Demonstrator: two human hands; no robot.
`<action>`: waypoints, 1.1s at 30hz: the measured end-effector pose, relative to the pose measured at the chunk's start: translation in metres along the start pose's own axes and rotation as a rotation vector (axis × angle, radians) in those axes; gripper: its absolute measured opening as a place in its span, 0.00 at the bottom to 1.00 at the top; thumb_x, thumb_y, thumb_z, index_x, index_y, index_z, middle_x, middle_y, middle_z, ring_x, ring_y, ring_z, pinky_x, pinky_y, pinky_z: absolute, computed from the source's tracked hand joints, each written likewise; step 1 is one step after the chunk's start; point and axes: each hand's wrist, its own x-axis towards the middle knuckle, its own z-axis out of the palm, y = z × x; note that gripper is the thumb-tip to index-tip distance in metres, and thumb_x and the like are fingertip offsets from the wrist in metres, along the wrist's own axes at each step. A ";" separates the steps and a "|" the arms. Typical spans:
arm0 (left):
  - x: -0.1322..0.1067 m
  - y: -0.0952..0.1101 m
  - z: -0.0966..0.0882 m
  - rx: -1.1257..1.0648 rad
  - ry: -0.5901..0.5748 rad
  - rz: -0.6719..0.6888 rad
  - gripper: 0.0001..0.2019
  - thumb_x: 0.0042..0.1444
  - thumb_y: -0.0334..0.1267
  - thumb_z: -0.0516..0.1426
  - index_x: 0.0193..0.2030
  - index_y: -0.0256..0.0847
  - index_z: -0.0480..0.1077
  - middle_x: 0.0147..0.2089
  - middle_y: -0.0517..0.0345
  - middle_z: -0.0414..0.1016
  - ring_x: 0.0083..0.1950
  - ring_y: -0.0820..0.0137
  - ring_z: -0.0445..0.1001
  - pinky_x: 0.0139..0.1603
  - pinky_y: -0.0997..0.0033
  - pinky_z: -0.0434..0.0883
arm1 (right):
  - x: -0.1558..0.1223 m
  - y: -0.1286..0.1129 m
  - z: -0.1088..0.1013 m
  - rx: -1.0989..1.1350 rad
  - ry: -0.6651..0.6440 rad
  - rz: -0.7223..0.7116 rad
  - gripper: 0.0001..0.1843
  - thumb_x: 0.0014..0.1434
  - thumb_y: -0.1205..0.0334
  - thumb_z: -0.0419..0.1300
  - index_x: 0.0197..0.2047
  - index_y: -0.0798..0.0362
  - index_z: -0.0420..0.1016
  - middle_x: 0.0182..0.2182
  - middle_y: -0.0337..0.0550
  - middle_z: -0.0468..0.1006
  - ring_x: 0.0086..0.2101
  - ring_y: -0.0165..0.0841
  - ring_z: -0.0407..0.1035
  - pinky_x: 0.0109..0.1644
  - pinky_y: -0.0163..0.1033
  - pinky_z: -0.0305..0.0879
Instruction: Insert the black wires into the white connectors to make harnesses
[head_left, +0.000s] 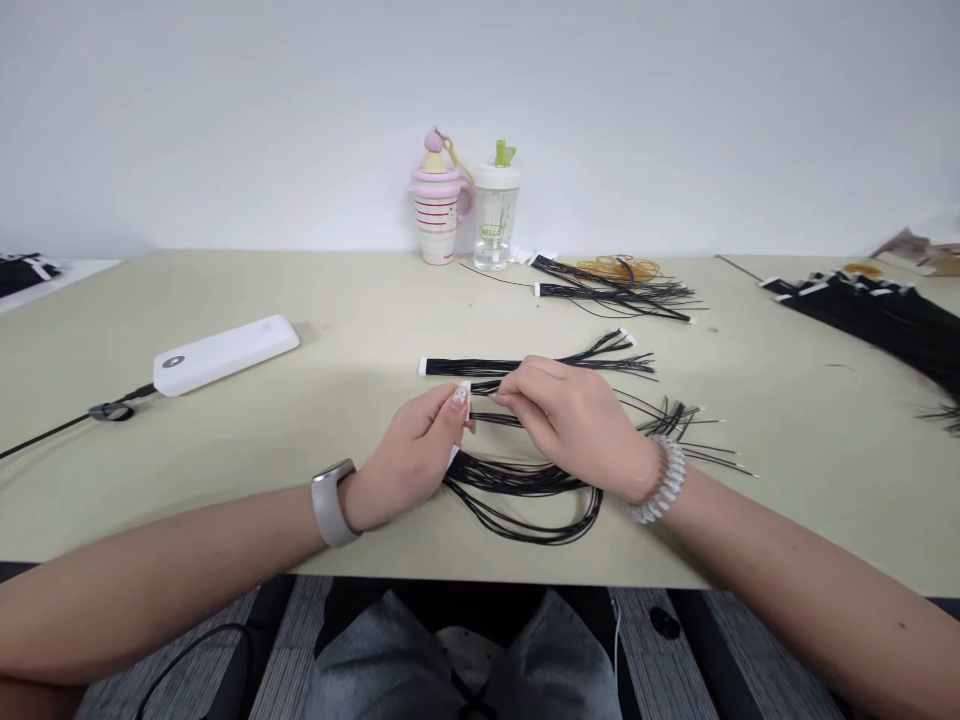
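Note:
My left hand [409, 455] pinches the white connector end of a bundle of thin black wires [525, 490], which loops on the table below both hands. My right hand [574, 420] is closed on the same wires just right of that connector. A second wire bundle with a white connector [525, 366] lies flat just beyond my fingers. Loose wire ends [690, 425] fan out to the right of my right wrist.
A white power bank [225, 353] with a cable lies at the left. A pink cup [437, 205] and a clear bottle [495, 210] stand at the back by the wall. More wire bundles [611, 285] and rubber bands lie behind, with a large black wire pile [885, 315] at the right.

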 end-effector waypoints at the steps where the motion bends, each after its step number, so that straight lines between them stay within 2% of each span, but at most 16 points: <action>1: 0.000 0.000 0.000 0.008 0.001 0.002 0.19 0.61 0.47 0.40 0.24 0.37 0.56 0.23 0.61 0.58 0.27 0.76 0.58 0.31 0.75 0.58 | 0.000 0.000 0.000 0.005 0.001 -0.002 0.12 0.61 0.62 0.47 0.33 0.56 0.68 0.29 0.41 0.69 0.29 0.26 0.62 0.32 0.32 0.53; 8: -0.001 -0.002 0.000 0.057 -0.029 0.013 0.19 0.62 0.45 0.40 0.25 0.37 0.57 0.23 0.62 0.58 0.26 0.77 0.58 0.30 0.76 0.58 | 0.000 -0.007 0.002 0.051 0.032 -0.022 0.10 0.60 0.65 0.47 0.32 0.56 0.68 0.29 0.41 0.69 0.28 0.26 0.61 0.31 0.32 0.52; 12: -0.001 -0.003 0.000 0.047 -0.077 0.024 0.19 0.61 0.45 0.40 0.26 0.37 0.59 0.24 0.62 0.59 0.27 0.77 0.58 0.30 0.76 0.58 | -0.001 -0.010 0.001 -0.029 0.012 -0.057 0.10 0.59 0.65 0.48 0.33 0.56 0.69 0.28 0.41 0.69 0.29 0.27 0.62 0.30 0.33 0.51; 21: 0.002 0.000 -0.001 -0.025 -0.014 -0.036 0.19 0.61 0.48 0.41 0.24 0.37 0.56 0.22 0.62 0.55 0.25 0.77 0.54 0.28 0.76 0.56 | 0.002 -0.002 -0.005 -0.168 -0.043 0.007 0.13 0.62 0.59 0.47 0.33 0.54 0.69 0.29 0.40 0.70 0.30 0.28 0.63 0.31 0.34 0.51; 24: 0.002 0.001 -0.001 -0.049 0.013 -0.058 0.19 0.60 0.48 0.41 0.25 0.37 0.57 0.22 0.62 0.55 0.24 0.77 0.54 0.27 0.77 0.55 | 0.001 0.002 -0.006 -0.204 0.003 0.000 0.12 0.59 0.54 0.52 0.35 0.54 0.68 0.31 0.41 0.70 0.30 0.29 0.63 0.31 0.34 0.52; 28: 0.003 -0.001 -0.002 -0.085 0.081 -0.091 0.20 0.60 0.50 0.41 0.25 0.37 0.57 0.22 0.62 0.57 0.24 0.77 0.54 0.26 0.76 0.55 | 0.001 0.011 -0.016 -0.225 0.097 0.008 0.21 0.51 0.44 0.57 0.38 0.55 0.64 0.34 0.44 0.69 0.32 0.32 0.63 0.30 0.34 0.53; 31: 0.008 -0.003 -0.004 -0.131 0.190 -0.110 0.21 0.60 0.51 0.41 0.24 0.37 0.56 0.22 0.61 0.57 0.23 0.78 0.55 0.25 0.76 0.56 | 0.002 0.016 -0.029 -0.176 0.144 0.059 0.25 0.48 0.39 0.57 0.34 0.55 0.63 0.31 0.44 0.69 0.30 0.31 0.62 0.30 0.35 0.54; 33: 0.012 -0.005 -0.006 -0.198 0.267 -0.130 0.21 0.59 0.52 0.42 0.24 0.37 0.55 0.21 0.62 0.56 0.22 0.78 0.54 0.23 0.77 0.56 | 0.002 0.018 -0.038 -0.131 0.110 0.122 0.25 0.47 0.38 0.57 0.27 0.54 0.62 0.25 0.41 0.67 0.25 0.29 0.60 0.28 0.35 0.53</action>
